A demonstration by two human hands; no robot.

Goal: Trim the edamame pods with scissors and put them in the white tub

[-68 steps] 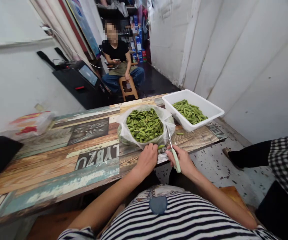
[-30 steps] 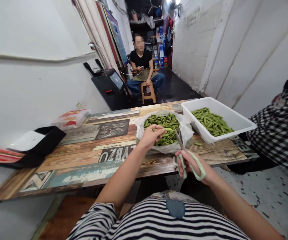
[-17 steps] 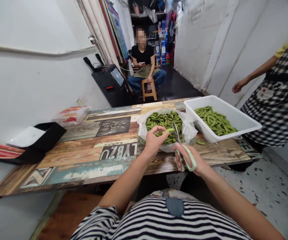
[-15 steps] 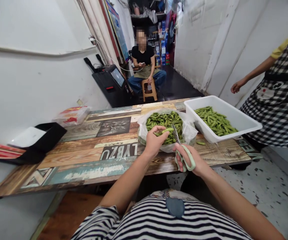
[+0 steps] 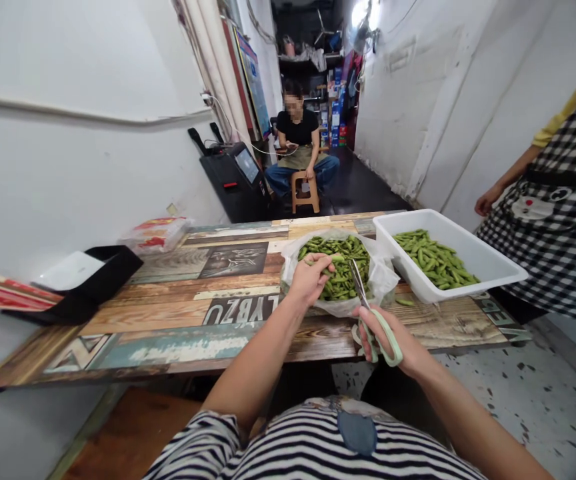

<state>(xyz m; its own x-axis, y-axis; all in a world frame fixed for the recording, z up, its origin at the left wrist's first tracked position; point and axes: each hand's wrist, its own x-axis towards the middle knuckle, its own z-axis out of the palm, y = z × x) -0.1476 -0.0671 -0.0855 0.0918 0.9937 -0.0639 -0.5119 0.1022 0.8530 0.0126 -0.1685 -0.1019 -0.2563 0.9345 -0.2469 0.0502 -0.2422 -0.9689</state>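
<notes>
My left hand point(image 5: 309, 279) pinches a green pod point(image 5: 337, 258) above a clear plastic bag point(image 5: 384, 272) full of green pods point(image 5: 343, 283). My right hand point(image 5: 388, 337) is closed round the light green handles of a pair of scissors point(image 5: 359, 283). The scissor blades point up and away, over the right part of the bag, a little apart from the held pod. Right of the bag, a white tub point(image 5: 498, 272) holds a heap of green pods point(image 5: 433, 259). One loose pod point(image 5: 405, 302) lies on the table between bag and tub.
The patterned wooden table point(image 5: 168, 307) carries a plastic packet point(image 5: 154, 235) and a black holder point(image 5: 113, 270) on the left. A black touchscreen machine point(image 5: 233, 177) stands behind it. One person point(image 5: 298, 130) sits beyond the table; another in a checked apron point(image 5: 563, 213) stands at the right.
My right hand and the scissors have drawn back from the pod in my left hand, leaving a wider gap. The view has shifted slightly. The aproned person's arm has lowered.
</notes>
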